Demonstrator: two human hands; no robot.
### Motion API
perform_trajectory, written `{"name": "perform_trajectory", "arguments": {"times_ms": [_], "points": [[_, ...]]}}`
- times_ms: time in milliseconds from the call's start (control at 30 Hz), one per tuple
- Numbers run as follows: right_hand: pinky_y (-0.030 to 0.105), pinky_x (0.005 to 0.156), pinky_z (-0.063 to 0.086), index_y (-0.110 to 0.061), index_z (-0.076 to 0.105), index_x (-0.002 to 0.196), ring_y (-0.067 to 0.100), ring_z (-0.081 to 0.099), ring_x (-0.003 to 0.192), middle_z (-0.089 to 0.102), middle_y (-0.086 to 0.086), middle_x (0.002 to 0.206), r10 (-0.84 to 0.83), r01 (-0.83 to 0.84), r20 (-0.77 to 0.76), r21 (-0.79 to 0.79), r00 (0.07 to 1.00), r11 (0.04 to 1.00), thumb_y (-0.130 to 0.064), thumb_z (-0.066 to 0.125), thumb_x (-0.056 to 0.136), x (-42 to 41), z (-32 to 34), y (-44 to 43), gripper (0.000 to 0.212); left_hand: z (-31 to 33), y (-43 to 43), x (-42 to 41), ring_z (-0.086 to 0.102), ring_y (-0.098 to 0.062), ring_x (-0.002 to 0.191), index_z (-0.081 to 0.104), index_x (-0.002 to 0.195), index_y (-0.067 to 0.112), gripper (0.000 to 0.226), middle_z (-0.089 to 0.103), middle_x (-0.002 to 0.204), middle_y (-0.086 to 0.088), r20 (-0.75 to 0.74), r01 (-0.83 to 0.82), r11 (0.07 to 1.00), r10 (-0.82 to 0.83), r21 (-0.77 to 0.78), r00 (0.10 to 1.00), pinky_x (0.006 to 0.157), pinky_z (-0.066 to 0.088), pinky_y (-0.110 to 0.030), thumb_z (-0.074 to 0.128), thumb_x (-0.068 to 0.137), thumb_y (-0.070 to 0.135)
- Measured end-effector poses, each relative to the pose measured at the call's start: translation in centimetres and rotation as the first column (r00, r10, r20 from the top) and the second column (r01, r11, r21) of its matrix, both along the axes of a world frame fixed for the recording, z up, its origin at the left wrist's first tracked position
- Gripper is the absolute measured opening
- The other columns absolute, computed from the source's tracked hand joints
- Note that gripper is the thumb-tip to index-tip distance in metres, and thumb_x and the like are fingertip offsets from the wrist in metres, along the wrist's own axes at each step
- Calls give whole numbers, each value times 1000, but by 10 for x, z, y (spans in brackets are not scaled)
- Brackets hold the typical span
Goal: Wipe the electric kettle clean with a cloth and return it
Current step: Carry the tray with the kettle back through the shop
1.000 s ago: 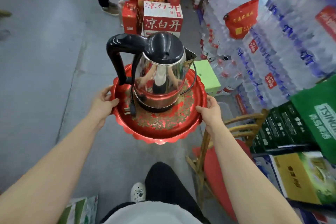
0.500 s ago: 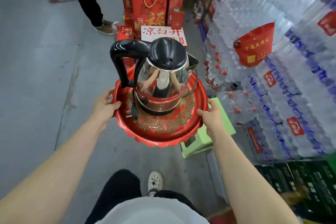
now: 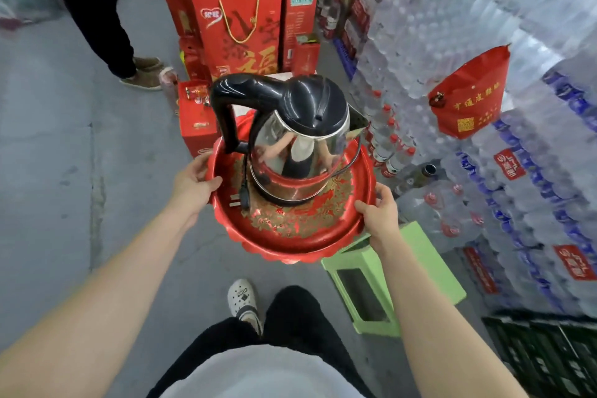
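Observation:
A shiny steel electric kettle with a black lid and black handle stands upright on a round red tray with gold patterning. Its black cord and plug lie on the tray beside the kettle's base. My left hand grips the tray's left rim, thumb over the edge. My right hand grips the right rim. The tray is held in the air above the grey floor. No cloth is in view.
A green plastic stool stands on the floor just under the tray's right side. Stacked packs of bottled water fill the right. Red gift boxes stand ahead. Another person's legs are at the upper left. Dark crates sit bottom right.
I have walked forward with the tray: the red boxes and water stacks are closer, and the green stool has passed from ahead to under my right forearm. My grip is unchanged.

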State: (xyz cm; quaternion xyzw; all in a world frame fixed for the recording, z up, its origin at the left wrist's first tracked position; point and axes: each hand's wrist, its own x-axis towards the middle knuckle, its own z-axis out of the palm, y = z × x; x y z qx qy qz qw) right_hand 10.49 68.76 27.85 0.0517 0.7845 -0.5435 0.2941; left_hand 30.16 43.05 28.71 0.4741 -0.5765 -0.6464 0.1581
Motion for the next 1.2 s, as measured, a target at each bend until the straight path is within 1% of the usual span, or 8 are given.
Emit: {"name": "perform_trajectory", "arguments": {"times_ms": [100, 400, 500, 600, 800, 933, 1033, 1200], "points": [[56, 82, 60, -26, 50, 115, 37, 73, 95, 71, 8, 105, -67, 66, 14, 51, 998, 997, 7, 60, 91, -20, -12, -41, 42, -11, -55, -31, 62, -24, 100, 56, 128, 29, 55, 68, 114, -6, 77, 36, 999, -37, 9, 996, 88, 52, -39, 55, 89, -11], [29, 60, 56, -25, 46, 125, 14, 71, 71, 71, 1, 96, -172, 163, 70, 118, 983, 979, 1, 58, 95, -102, -82, -167, 41, -68, -196, -153, 62, -21, 99, 56, 130, 26, 60, 67, 114, -7, 173, 103, 994, -105, 21, 979, 95, 51, -40, 57, 87, -15], [21, 65, 52, -23, 46, 129, 7, 68, 79, 69, -5, 99, -184, 164, 97, 179, 978, 970, -2, 59, 96, -135, -113, -209, 41, -98, -241, -199, 65, -11, 88, 54, 127, 30, 60, 68, 99, 5, 216, 147, 989, -148, 23, 965, 81, 54, -24, 57, 87, -15], [28, 72, 55, -24, 46, 132, 11, 68, 87, 68, -1, 113, -201, 175, 100, 224, 974, 959, -5, 60, 96, -167, -146, -247, 43, -130, -280, -238, 64, 7, 71, 52, 129, 31, 59, 64, 93, 16, 251, 192, 981, -187, 6, 950, 64, 49, -8, 58, 89, -12], [51, 90, 58, -34, 50, 120, 26, 70, 94, 70, -3, 103, -303, 263, 108, 280, 947, 923, -6, 60, 92, -209, -223, -308, 41, -215, -349, -299, 67, -20, 102, 54, 137, 31, 62, 70, 114, 1, 345, 291, 957, -276, 8, 897, 94, 53, -39, 62, 88, -6], [52, 86, 60, -35, 48, 120, 24, 71, 92, 68, -4, 100, -368, 319, 128, 297, 921, 900, -6, 59, 95, -223, -265, -336, 40, -269, -385, -332, 66, -26, 111, 54, 135, 42, 64, 70, 122, -3, 404, 369, 929, -327, -28, 854, 101, 50, -49, 67, 87, 2], [51, 85, 60, -41, 46, 111, 24, 71, 92, 68, -6, 98, -421, 371, 113, 309, 900, 875, -11, 62, 92, -224, -287, -353, 39, -294, -408, -353, 61, -20, 118, 52, 140, 34, 63, 63, 132, 0, 430, 443, 894, -375, -66, 821, 105, 45, -41, 66, 88, 3], [46, 93, 54, -27, 48, 108, 23, 65, 91, 63, -10, 87, -479, 435, 44, 351, 877, 829, -5, 63, 90, -212, -305, -380, 31, -315, -440, -379, 58, -20, 122, 51, 142, 28, 64, 61, 134, -2, 439, 570, 799, -449, -191, 778, 108, 42, -37, 65, 87, -1]]}}
